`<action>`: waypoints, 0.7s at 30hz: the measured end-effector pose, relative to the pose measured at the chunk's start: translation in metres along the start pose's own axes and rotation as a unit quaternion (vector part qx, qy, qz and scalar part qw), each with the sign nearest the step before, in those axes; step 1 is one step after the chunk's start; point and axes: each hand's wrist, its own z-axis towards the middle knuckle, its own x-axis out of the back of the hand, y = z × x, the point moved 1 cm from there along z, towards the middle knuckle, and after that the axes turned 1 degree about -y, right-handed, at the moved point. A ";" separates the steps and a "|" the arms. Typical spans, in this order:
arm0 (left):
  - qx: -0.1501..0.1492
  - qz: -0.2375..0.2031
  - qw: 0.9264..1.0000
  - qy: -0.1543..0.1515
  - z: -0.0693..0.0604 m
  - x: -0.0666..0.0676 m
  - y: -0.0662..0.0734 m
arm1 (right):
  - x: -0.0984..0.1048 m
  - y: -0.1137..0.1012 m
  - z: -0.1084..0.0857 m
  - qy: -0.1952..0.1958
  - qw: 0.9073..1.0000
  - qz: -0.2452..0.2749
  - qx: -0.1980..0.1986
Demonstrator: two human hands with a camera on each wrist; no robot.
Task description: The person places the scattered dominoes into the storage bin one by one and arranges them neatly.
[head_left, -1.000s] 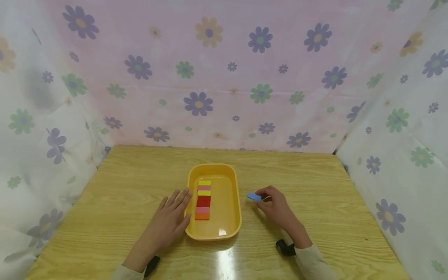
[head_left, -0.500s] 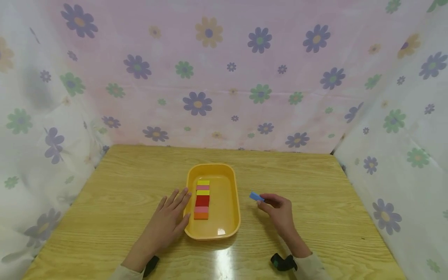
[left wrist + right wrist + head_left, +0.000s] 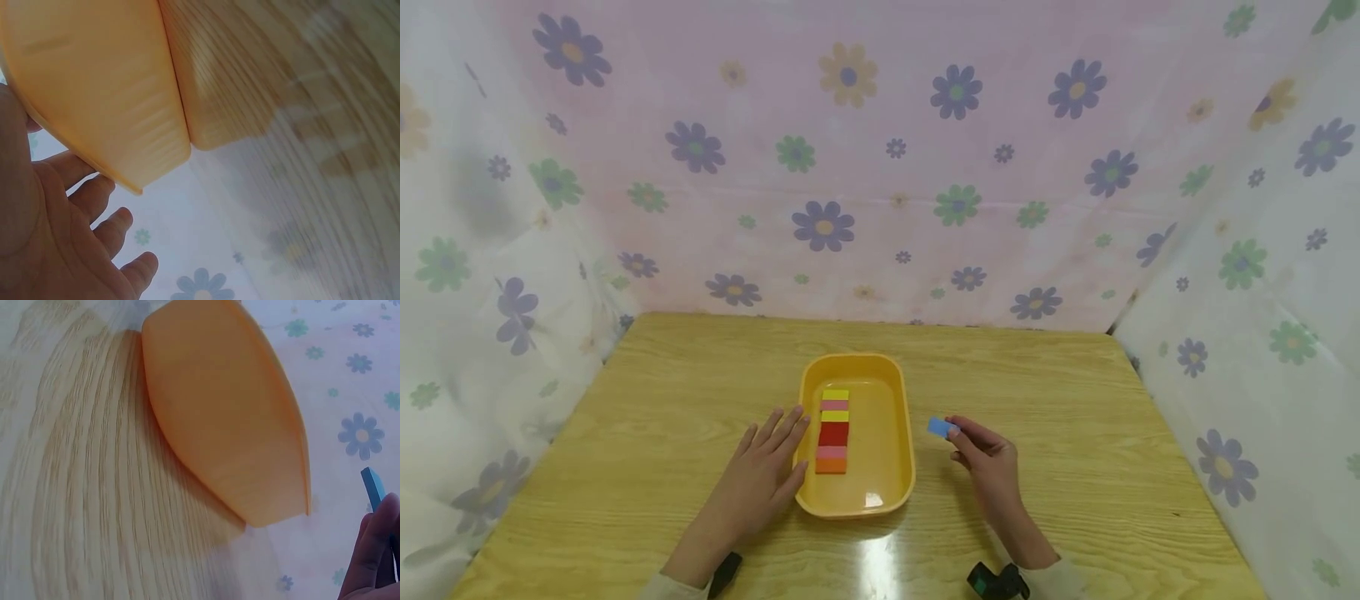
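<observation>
A yellow-orange plastic tray (image 3: 880,450) stands on the table. Along its left side lies a column of coloured blocks (image 3: 833,433) in yellow, pink, red and orange. My left hand (image 3: 760,471) rests on the tray's left rim with its fingers straight and spread; in the left wrist view the fingertips (image 3: 94,190) touch that rim. To the right of the tray, my right hand (image 3: 992,467) pinches a small flat blue block (image 3: 938,427) between thumb and fingers, held apart from the tray. The right wrist view shows the blue block (image 3: 372,487) edge-on.
The wood-grain table (image 3: 1060,400) extends around the tray. A flowered curtain (image 3: 880,167) encloses its back and both sides. Black wrist devices (image 3: 997,581) sit by both sleeves.
My right hand has turned the blue block, so its broad face now shows, after shifting slightly right and back. My left hand stays on the tray rim.
</observation>
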 end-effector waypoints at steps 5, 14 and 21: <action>0.001 -0.007 1.000 -0.001 -0.002 -0.002 0.000 | -0.012 0.000 -0.008 -0.015 1.000 -0.005 0.011; 0.002 -0.011 1.000 0.002 -0.002 -0.001 0.000 | -0.045 0.004 -0.016 -0.046 0.999 0.018 0.021; 0.004 -0.003 1.000 -0.001 -0.002 -0.002 0.000 | -0.074 0.006 -0.023 -0.051 0.998 0.005 0.027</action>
